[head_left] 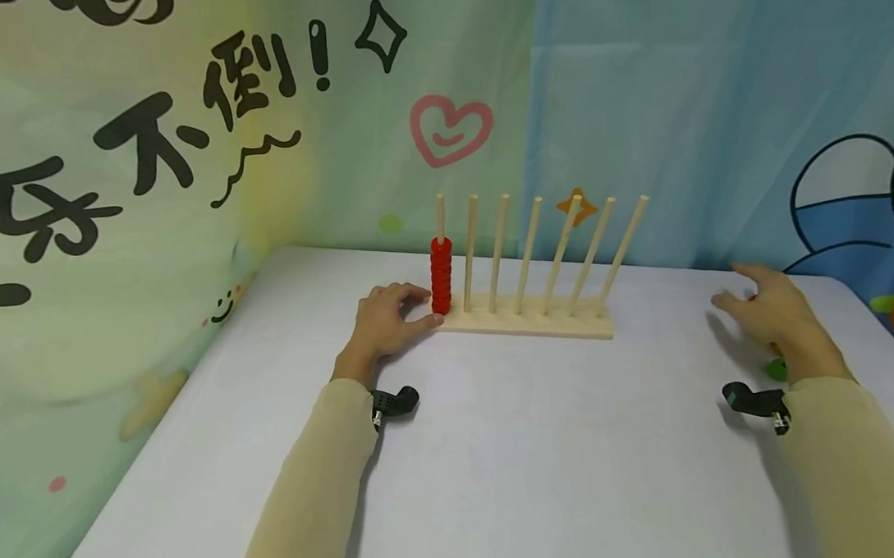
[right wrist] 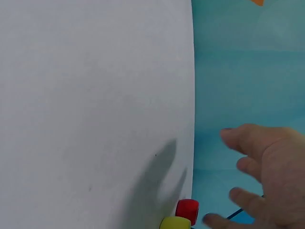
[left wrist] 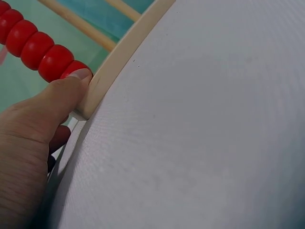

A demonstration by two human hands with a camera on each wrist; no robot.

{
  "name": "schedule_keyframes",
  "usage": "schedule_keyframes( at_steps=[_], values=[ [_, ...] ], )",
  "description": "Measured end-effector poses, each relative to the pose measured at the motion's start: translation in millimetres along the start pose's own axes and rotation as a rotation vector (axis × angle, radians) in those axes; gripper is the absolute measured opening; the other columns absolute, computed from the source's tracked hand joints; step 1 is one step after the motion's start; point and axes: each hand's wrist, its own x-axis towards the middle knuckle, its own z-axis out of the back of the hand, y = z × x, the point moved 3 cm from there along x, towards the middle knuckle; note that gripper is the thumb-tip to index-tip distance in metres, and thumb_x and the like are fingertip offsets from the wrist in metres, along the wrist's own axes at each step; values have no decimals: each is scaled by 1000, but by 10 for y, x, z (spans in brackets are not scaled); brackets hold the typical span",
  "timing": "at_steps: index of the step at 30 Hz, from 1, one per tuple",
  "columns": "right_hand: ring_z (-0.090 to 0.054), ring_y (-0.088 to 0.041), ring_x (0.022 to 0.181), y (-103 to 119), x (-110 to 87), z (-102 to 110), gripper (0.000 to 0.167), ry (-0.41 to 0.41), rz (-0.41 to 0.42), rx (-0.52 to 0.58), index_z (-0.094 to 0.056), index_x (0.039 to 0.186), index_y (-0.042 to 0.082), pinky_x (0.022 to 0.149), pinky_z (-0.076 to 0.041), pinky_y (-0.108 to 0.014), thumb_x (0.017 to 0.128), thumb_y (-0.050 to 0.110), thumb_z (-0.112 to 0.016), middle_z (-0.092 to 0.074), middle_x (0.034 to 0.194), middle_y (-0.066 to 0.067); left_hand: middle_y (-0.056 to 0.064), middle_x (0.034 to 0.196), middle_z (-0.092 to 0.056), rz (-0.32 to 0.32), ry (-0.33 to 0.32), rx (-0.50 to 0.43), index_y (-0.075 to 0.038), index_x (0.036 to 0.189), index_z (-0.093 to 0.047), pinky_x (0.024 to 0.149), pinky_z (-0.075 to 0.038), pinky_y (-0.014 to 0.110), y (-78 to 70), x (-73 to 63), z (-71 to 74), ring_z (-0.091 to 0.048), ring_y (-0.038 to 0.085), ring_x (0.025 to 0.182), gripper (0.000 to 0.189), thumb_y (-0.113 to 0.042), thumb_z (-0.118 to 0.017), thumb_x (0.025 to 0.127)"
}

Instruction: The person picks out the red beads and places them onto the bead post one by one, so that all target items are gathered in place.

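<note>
A pale wooden peg rack [head_left: 526, 324] with a row of upright pegs stands toward the back of the table. Its leftmost peg carries a stack of red beads [head_left: 441, 275]; the other pegs are bare. My left hand [head_left: 389, 320] grips the left end of the base, the thumb [left wrist: 71, 90] at the front edge by the lowest bead and the fingers behind. Over at the right, my right hand [head_left: 784, 320] hovers with fingers spread and nothing in them. Below it show a green bead [head_left: 777, 370], a red bead [right wrist: 187, 211] and a yellow bead [right wrist: 175, 223], partly hidden.
The white table [head_left: 534, 456] ends at a printed cloth backdrop [head_left: 632, 84] just behind the rack. A small camera is strapped to each wrist.
</note>
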Motion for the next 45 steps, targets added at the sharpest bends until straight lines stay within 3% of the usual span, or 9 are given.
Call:
schedule_keyframes(
  at_steps=[3, 9, 18, 28, 37, 45],
  values=[
    [-29, -62, 125, -58, -17, 5, 87, 33, -63, -2, -7, 156, 1, 96, -32, -72, 98, 52, -48, -19, 146, -44, -8, 123, -63, -3, -1, -4, -27, 126, -64, 100, -33, 45, -7, 10, -44, -48, 19, 116, 54, -60, -65, 83],
    [-28, -62, 118, -172, -80, 38, 85, 21, -150, -79, -13, 154, -3, 91, -36, -73, 98, 52, -45, -16, 144, -46, -9, 123, -63, -35, 15, -10, -27, 126, -64, 100, -33, 45, -62, 44, -95, -48, 19, 116, 56, -62, -64, 83],
    [-21, -64, 128, -79, 29, -7, 80, 37, -113, -97, -19, 152, -5, 98, -26, -74, 98, 44, -52, -18, 148, -42, -7, 123, -64, -9, -13, -7, -26, 125, -65, 99, -33, 46, -7, -32, 20, -49, 21, 116, 53, -58, -67, 83],
    [-17, -65, 126, -208, -1, -12, 67, 22, -200, -117, -24, 150, -4, 96, -7, -83, 96, 26, -51, -22, 141, -43, -7, 123, -64, -16, -16, -8, -26, 125, -65, 100, -33, 47, -1, -7, -9, -49, 21, 115, 54, -60, -67, 83],
    [-9, -65, 133, -200, 48, -20, 53, 22, -185, -102, -38, 144, -3, 96, 5, -82, 96, 16, -51, -23, 143, -42, -8, 122, -64, -17, -30, -13, -27, 124, -65, 99, -33, 45, 12, 13, 14, -49, 19, 114, 53, -59, -67, 82],
    [-24, -64, 122, -106, 35, -70, 45, -30, -49, -165, -48, 135, -4, 95, -7, -84, 96, 18, -55, -37, 134, -39, -7, 122, -65, -9, -27, -14, -26, 124, -66, 100, -33, 45, -10, -17, 34, -50, 20, 113, 52, -58, -68, 83]
  ],
)
